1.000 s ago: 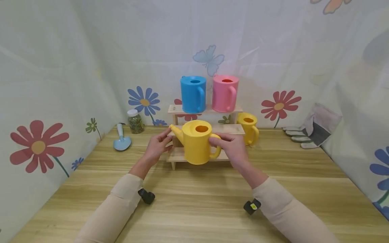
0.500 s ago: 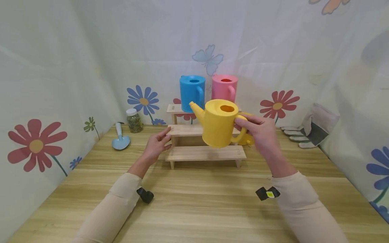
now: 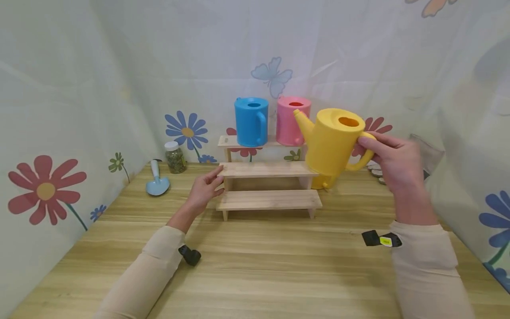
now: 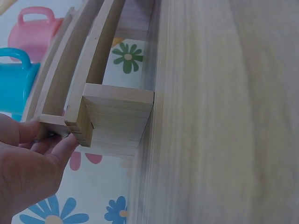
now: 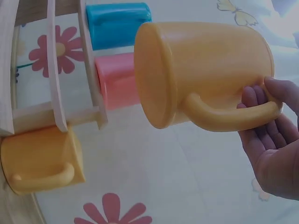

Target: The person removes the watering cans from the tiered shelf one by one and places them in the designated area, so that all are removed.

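My right hand point(image 3: 400, 164) grips a yellow watering can point(image 3: 332, 141) by its handle, raised in the air to the right of a three-step wooden shelf stand point(image 3: 268, 169). The can's spout points up and left. At the stand's left end, my left hand point(image 3: 205, 190) holds the middle step's edge; the left wrist view shows thumb and fingers point(image 4: 65, 148) about the wooden end piece. On the top step stand a blue watering can point(image 3: 252, 122) and a pink watering can point(image 3: 292, 122). A second yellow can point(image 5: 42, 158) stands beside the stand's right end, mostly hidden behind the held one in the head view.
At the back left are a light blue hand trowel point(image 3: 157, 184) and a white-capped jar point(image 3: 175, 157) of green bits. Grey gloves point(image 3: 432, 155) lie at the back right, partly behind my right hand. A flower-printed curtain surrounds the wood-grain table point(image 3: 255, 266).
My right hand has carried the yellow watering can up and to the right, from before the stand to beyond its right end. My left hand stays at the stand's left end.
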The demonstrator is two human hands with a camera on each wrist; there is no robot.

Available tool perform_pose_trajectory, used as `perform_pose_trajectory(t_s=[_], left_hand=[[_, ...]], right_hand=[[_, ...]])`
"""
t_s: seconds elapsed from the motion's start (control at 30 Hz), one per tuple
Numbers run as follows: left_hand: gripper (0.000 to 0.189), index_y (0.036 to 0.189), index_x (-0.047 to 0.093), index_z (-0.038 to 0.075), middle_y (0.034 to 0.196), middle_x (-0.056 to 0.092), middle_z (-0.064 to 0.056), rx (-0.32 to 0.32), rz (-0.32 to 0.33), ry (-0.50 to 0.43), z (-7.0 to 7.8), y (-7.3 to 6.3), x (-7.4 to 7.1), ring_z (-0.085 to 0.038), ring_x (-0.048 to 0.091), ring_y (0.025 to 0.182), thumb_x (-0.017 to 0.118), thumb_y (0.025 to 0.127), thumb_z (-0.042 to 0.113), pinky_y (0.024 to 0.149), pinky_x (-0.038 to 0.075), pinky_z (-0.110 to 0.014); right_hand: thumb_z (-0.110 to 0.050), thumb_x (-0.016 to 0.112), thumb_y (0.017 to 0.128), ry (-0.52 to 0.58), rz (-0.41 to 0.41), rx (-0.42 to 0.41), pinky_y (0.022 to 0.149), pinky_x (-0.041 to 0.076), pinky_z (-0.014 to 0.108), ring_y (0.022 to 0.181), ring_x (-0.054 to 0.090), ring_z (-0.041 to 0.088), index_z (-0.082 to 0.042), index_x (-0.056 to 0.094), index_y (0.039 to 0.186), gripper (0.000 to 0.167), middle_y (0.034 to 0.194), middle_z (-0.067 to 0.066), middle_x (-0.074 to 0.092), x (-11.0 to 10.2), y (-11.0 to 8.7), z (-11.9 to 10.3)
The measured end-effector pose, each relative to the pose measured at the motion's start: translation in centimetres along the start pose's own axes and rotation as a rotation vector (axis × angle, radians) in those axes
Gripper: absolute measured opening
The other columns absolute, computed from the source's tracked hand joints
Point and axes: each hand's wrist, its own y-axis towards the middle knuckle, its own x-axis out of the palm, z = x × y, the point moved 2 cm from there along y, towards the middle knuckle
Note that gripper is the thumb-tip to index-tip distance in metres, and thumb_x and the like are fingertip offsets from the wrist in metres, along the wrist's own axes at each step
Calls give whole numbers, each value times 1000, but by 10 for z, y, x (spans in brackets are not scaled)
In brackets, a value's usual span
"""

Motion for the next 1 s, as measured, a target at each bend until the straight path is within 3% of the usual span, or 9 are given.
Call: perform_pose_trajectory(t_s=[0.23, 0.4, 0.73, 1.0], left_hand=[[49, 155, 37, 9, 162, 25, -13, -2, 3, -2, 1, -1, -1, -35, 38, 140, 47, 107, 10, 104, 48, -44], [49, 155, 37, 10, 163, 23, -13, -7, 4, 0, 2, -1, -1, -35, 37, 141, 46, 108, 11, 104, 48, -44], [49, 156, 36, 11, 164, 21, -11, -19, 3, -2, -1, -1, -2, -34, 35, 142, 46, 107, 12, 104, 48, -43], [49, 155, 37, 11, 164, 22, -11, -12, 1, -11, 0, -1, 0, -33, 35, 143, 47, 107, 13, 105, 47, -44]], right_hand=[[-3, 85, 79, 93, 85, 24, 76, 61, 25, 74, 72, 21, 7, 76, 106, 30, 84, 11, 75, -30, 7, -8], [-8, 90, 72, 82, 190, 70, 76, 60, 26, 77, 74, 19, 3, 77, 108, 40, 89, 9, 76, -44, 12, -5], [-12, 94, 68, -8, 333, 121, 72, 60, 21, 71, 72, 15, -1, 80, 100, 36, 80, 3, 75, -71, 26, 29], [-16, 92, 72, -67, 466, 195, 71, 57, 15, 77, 63, 15, -5, 80, 106, 38, 81, -3, 73, -87, 32, 56]])
